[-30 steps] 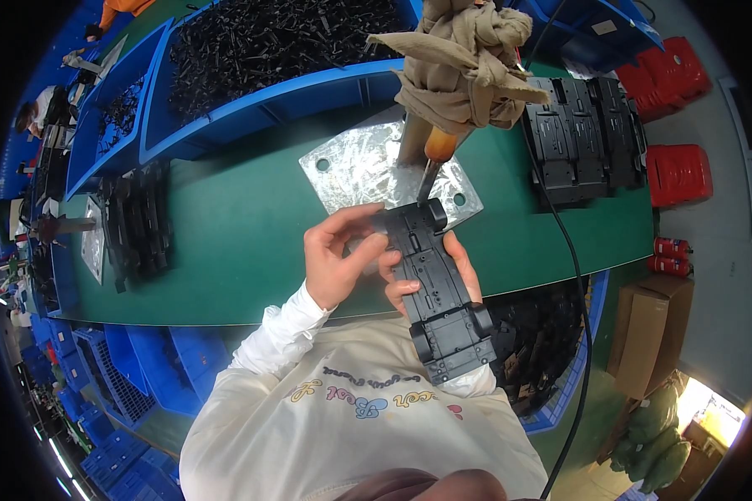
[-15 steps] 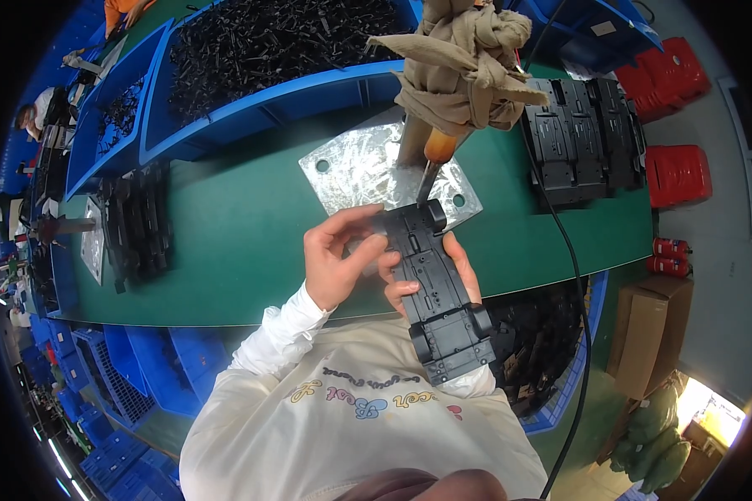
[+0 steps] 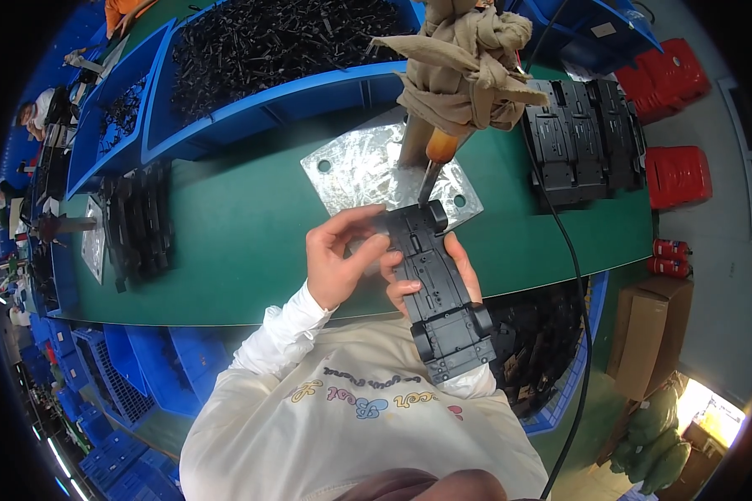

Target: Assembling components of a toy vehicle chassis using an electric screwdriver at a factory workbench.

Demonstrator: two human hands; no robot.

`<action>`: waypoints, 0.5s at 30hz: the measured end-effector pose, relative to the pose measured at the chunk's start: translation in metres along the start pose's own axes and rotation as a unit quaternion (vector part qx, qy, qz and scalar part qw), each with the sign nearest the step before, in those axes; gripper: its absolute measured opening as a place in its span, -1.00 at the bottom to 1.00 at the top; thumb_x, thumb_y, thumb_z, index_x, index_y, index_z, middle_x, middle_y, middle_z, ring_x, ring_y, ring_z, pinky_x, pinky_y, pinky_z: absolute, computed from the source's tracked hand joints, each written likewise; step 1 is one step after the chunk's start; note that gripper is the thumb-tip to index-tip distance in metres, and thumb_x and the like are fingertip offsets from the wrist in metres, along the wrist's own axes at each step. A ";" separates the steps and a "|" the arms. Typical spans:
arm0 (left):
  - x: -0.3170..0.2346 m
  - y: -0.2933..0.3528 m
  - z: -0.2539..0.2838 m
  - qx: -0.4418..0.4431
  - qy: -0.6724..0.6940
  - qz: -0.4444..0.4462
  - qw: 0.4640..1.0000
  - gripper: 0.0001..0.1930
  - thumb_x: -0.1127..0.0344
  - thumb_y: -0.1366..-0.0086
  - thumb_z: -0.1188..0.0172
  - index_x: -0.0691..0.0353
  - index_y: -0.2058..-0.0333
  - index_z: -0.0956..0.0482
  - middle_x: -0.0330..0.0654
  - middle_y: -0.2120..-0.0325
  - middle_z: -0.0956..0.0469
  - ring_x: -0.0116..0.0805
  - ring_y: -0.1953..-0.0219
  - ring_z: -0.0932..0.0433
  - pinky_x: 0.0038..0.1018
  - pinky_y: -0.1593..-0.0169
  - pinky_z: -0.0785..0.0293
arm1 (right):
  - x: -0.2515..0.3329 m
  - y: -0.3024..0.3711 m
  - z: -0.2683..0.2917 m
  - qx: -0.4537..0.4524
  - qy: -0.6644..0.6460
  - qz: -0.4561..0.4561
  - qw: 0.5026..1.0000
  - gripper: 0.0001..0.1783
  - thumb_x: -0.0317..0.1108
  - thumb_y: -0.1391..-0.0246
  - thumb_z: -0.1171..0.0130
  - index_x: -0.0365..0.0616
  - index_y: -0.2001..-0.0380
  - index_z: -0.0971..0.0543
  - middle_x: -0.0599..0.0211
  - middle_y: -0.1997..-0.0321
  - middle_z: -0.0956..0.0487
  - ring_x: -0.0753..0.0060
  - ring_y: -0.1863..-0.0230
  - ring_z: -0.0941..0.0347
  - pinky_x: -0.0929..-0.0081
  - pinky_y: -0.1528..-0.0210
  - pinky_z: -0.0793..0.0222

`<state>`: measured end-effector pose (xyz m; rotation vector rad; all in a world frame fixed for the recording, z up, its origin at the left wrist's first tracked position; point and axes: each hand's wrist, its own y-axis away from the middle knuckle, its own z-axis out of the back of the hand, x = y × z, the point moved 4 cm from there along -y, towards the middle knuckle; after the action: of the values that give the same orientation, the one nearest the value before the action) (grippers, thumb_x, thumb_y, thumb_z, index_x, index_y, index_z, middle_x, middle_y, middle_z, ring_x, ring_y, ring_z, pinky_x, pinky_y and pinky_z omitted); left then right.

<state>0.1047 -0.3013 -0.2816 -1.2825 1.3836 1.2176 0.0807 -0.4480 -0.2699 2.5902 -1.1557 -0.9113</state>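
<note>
A long black plastic chassis (image 3: 439, 288), with rounded wheel arches at its corners, is tilted in front of my chest. My right hand (image 3: 465, 265) grips it from beneath, its fingers wrapped around both long sides. At the far left corner, the bent thumb and forefinger of my left hand (image 3: 336, 257) close on the chassis edge; whether a small piece sits between them is hidden. Above the far end, a soldering-iron-like tool (image 3: 440, 149) with an orange handle points its metal tip down. Whether that tip touches the chassis I cannot tell.
Brown cloth (image 3: 468, 71) wraps the tool's mount over a metal plate (image 3: 355, 163) on the green table (image 3: 226, 275). A blue bin (image 3: 267, 108) of small black parts stands behind. Stacked chassis (image 3: 581, 142) lie right, beside a hanging black cable (image 3: 578, 284); more black parts (image 3: 138, 225) lie left.
Almost nothing differs. The view has shifted very slightly, while both hands and the chassis keep their places under the tool.
</note>
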 end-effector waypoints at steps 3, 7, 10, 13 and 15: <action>0.001 0.000 0.000 0.001 0.003 0.002 1.000 -0.58 0.51 -0.12 -0.31 0.40 0.00 -0.56 -0.18 0.19 -0.60 -0.50 0.20 -0.51 -0.53 0.03 -0.46 | 0.001 0.000 0.002 0.002 0.004 0.002 1.000 -0.39 0.01 -0.20 -0.08 -0.11 -0.20 -0.36 0.13 -0.17 -0.39 0.24 -0.02 -0.29 0.41 0.32 -0.35; -0.001 0.001 0.001 0.016 -0.024 -0.021 0.999 -0.62 0.54 -0.22 -0.18 0.45 -0.03 -0.51 -0.14 0.16 -0.57 -0.51 0.20 -0.52 -0.56 0.06 -0.46 | -0.001 0.000 0.000 0.008 0.012 0.002 1.000 -0.39 0.00 -0.19 -0.08 -0.11 -0.20 -0.36 0.13 -0.16 -0.40 0.24 -0.02 -0.29 0.41 0.32 -0.35; -0.002 0.001 -0.001 0.015 -0.025 -0.024 0.999 -0.62 0.53 -0.22 -0.18 0.45 -0.03 -0.51 -0.15 0.17 -0.57 -0.52 0.21 -0.52 -0.56 0.07 -0.46 | 0.000 0.000 0.002 0.059 -0.012 -0.012 0.998 -0.38 0.04 -0.31 0.10 -0.15 -0.26 -0.27 0.06 -0.20 -0.37 0.10 -0.05 -0.31 0.33 0.23 -0.32; -0.001 0.000 0.000 0.013 -0.025 -0.021 0.999 -0.62 0.53 -0.22 -0.18 0.44 -0.03 -0.51 -0.16 0.18 -0.57 -0.53 0.22 -0.52 -0.56 0.08 -0.46 | 0.002 -0.001 0.002 0.049 -0.010 -0.008 0.999 -0.38 0.04 -0.31 0.10 -0.15 -0.26 -0.27 0.06 -0.20 -0.37 0.10 -0.05 -0.32 0.33 0.24 -0.32; -0.002 0.000 0.000 0.013 -0.025 -0.018 0.999 -0.62 0.53 -0.22 -0.18 0.44 -0.03 -0.51 -0.17 0.19 -0.57 -0.53 0.22 -0.51 -0.57 0.08 -0.46 | 0.001 -0.001 0.001 0.050 -0.011 -0.008 0.999 -0.38 0.03 -0.30 0.09 -0.16 -0.26 -0.27 0.06 -0.19 -0.37 0.10 -0.05 -0.32 0.33 0.24 -0.32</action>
<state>0.1049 -0.3009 -0.2801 -1.2461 1.3319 1.1959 0.0810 -0.4479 -0.2716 2.6773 -1.2181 -0.9094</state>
